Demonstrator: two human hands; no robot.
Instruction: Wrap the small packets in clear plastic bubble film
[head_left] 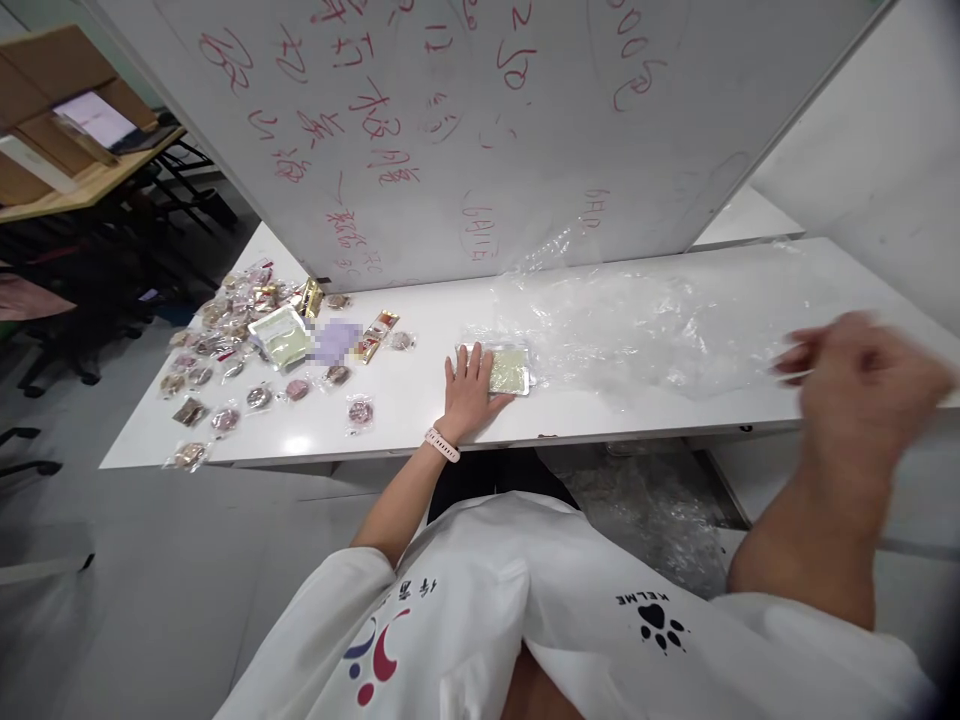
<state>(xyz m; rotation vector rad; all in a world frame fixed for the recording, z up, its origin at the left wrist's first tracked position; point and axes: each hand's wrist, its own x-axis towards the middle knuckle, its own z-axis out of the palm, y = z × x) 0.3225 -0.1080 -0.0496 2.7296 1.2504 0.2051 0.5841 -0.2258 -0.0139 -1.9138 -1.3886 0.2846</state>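
My left hand (pixel 469 397) lies flat with fingers spread, pressing a pale green flat packet (pixel 511 370) against the white table. From the packet, a long sheet of clear plastic film (pixel 637 330) stretches over the tabletop to the right. Raised near the table's right end, my right hand (pixel 862 375) is closed with its fingers curled, and motion blurs it. A thin pale bit shows at its fingertips, but I cannot make out what it is.
Several small wrapped snacks (pixel 259 397) lie on the left, with another green packet (pixel 281 337) and a red-and-gold sachet (pixel 377 336). A whiteboard (pixel 465 130) with red writing stands along the table's back. More clear plastic (pixel 660 510) hangs below the front edge.
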